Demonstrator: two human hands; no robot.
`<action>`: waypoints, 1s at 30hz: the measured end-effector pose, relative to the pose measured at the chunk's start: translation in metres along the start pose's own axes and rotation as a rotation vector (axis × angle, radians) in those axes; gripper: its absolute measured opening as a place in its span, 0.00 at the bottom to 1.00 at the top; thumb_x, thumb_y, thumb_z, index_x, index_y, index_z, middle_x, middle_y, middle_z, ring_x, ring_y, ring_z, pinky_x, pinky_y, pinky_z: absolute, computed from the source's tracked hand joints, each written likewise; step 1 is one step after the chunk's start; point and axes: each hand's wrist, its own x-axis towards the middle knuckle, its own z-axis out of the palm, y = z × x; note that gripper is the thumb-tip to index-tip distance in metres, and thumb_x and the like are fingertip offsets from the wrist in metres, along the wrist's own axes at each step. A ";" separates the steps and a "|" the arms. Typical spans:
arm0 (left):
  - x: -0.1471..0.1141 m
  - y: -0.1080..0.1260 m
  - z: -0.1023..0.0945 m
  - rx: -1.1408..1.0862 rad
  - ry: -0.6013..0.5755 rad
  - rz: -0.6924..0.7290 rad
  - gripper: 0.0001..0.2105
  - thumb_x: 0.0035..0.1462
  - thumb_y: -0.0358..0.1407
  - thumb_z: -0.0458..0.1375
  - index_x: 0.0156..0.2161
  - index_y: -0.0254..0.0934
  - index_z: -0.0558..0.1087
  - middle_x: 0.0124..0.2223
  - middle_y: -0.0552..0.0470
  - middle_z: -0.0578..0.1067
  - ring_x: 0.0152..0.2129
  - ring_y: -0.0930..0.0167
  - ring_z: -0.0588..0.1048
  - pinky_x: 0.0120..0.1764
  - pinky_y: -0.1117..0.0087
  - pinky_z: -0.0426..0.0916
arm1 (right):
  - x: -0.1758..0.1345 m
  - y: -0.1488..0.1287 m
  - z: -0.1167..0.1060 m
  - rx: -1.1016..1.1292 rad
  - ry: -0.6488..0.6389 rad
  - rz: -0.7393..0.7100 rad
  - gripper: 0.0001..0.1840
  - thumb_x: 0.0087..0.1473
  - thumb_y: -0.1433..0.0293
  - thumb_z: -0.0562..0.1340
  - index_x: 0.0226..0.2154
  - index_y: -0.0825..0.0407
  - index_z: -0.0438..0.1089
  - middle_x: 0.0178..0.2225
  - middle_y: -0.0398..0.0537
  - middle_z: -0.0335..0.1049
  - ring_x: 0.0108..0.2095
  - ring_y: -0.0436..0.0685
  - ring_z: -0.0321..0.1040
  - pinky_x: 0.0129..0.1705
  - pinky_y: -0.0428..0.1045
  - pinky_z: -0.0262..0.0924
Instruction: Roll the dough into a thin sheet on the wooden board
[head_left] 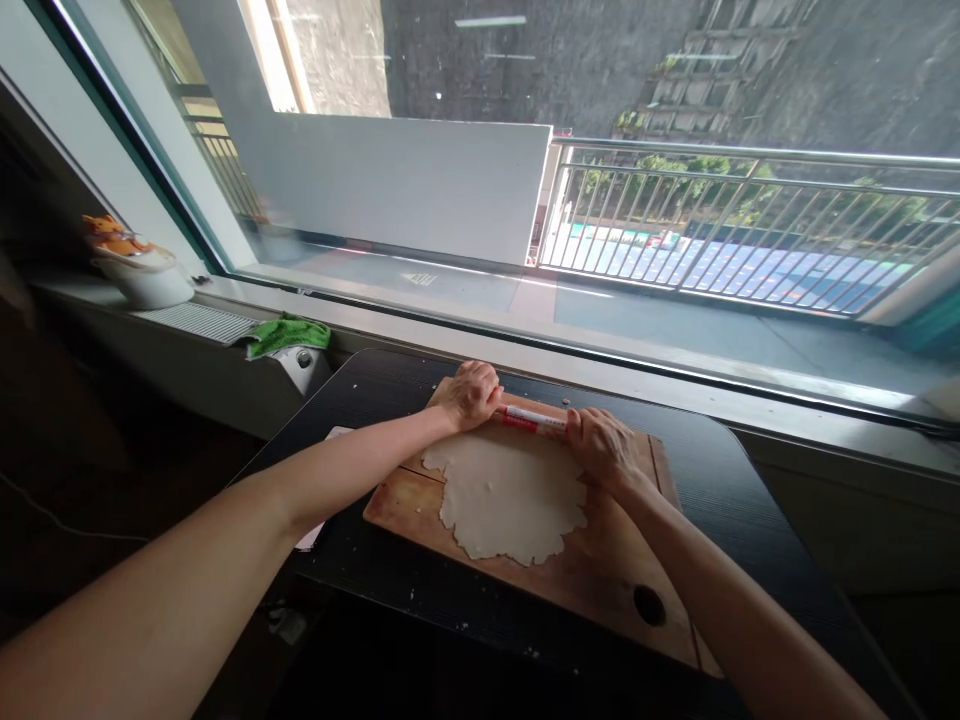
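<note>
A thin, wide sheet of dough (510,490) with a ragged edge lies flat on a wooden cutting board (607,570). Across its far edge rests a rolling pin (534,418), wrapped in a red and white label in the middle. My left hand (474,394) is closed round the pin's left end. Round the right end, the fingers of my right hand (602,446) are wrapped. Both ends of the pin are hidden by my hands.
The board lies on a black table (720,500) with small dough crumbs. Beyond it runs a window sill (600,378) under large glass. A green cloth (289,336) and a white pot (146,278) with an orange toy (114,238) are at the left. The board has a dark hole (649,605).
</note>
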 end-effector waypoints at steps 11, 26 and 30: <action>-0.047 0.055 -0.013 0.017 -0.195 0.061 0.13 0.63 0.34 0.49 0.33 0.36 0.75 0.40 0.42 0.75 0.39 0.61 0.71 0.49 0.56 0.65 | -0.034 -0.033 -0.031 0.068 -0.188 -0.083 0.13 0.58 0.72 0.51 0.29 0.49 0.69 0.33 0.52 0.72 0.37 0.58 0.66 0.43 0.51 0.59; -0.003 0.038 0.005 -0.057 -0.114 -0.106 0.19 0.65 0.35 0.46 0.59 0.38 0.66 0.60 0.42 0.70 0.59 0.60 0.65 0.62 0.51 0.53 | 0.016 -0.022 -0.004 0.146 -0.151 0.099 0.17 0.62 0.62 0.51 0.46 0.52 0.70 0.50 0.58 0.68 0.52 0.65 0.62 0.52 0.57 0.58; -0.055 0.056 -0.002 -0.086 -0.218 0.049 0.22 0.67 0.39 0.45 0.63 0.41 0.64 0.65 0.45 0.66 0.63 0.60 0.61 0.65 0.49 0.48 | -0.042 -0.030 -0.011 0.150 -0.086 -0.111 0.21 0.65 0.59 0.48 0.51 0.49 0.69 0.57 0.55 0.67 0.61 0.65 0.55 0.60 0.60 0.52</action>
